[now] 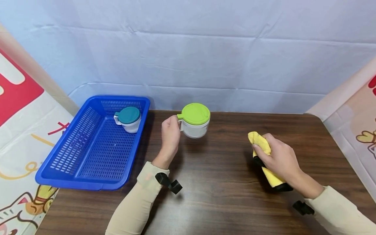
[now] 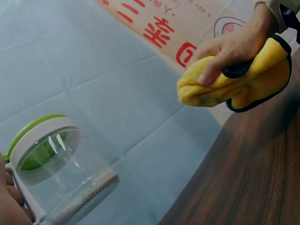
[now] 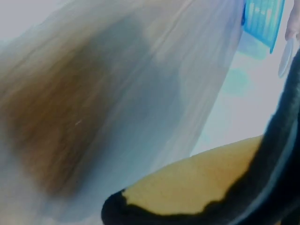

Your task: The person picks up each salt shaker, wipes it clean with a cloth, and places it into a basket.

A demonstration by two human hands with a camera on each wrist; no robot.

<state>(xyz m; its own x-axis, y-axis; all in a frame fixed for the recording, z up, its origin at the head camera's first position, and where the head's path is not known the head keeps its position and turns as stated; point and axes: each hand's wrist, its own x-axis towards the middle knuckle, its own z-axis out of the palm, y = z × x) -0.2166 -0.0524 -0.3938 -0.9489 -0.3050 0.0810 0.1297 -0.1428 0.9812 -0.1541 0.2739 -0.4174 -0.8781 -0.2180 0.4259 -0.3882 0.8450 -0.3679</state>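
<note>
Left hand [image 1: 170, 132] curled round the handle of a clear jar [image 1: 195, 128] with a green lid [image 1: 195, 114], held near the far middle of the brown surface [image 1: 217, 195]. Right hand [image 1: 279, 160] gripping a yellow cloth [image 1: 259, 141] edged in black, well apart to the right. At far left, blue basket [image 1: 88, 176] holding a teal-lidded jar [image 1: 128, 119].

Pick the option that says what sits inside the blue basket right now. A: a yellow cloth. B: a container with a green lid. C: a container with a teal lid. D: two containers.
C: the head view shows only the teal-lidded container in the far corner of the blue basket; the green-lidded container is held outside by the left hand, and the yellow cloth is in the right hand.
</note>
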